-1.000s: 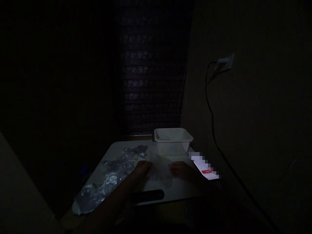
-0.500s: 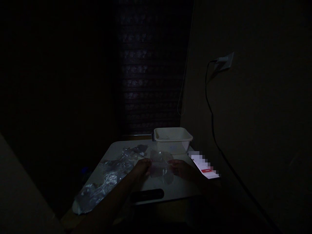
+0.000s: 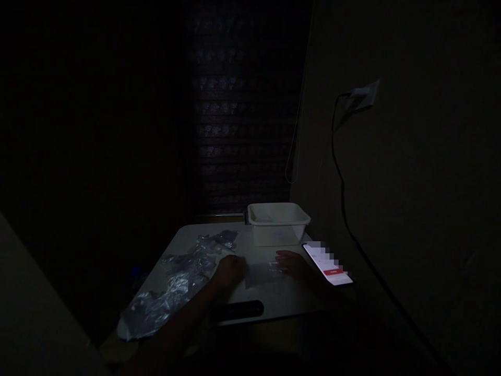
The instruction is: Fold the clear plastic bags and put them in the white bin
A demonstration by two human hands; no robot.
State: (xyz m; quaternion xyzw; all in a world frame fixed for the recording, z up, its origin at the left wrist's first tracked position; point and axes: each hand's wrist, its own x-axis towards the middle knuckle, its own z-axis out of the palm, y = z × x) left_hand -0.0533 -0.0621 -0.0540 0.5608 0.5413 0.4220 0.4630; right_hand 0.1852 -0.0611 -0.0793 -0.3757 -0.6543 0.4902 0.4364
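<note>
Dimly, on the near side of the white tub (image 3: 277, 235), a clear plastic piece (image 3: 260, 275) is grasped by the left hand (image 3: 230, 270); whether it is gripped by the right hand (image 3: 293, 263) cannot be told. Light handling is called for.

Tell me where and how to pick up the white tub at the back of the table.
Best take the white tub by its rim at both ends, the left hand and right hand coming down from either side. It stands upright, and that rim looks flared enough to hook fingers under. Mind the phone by its near right corner.
</note>
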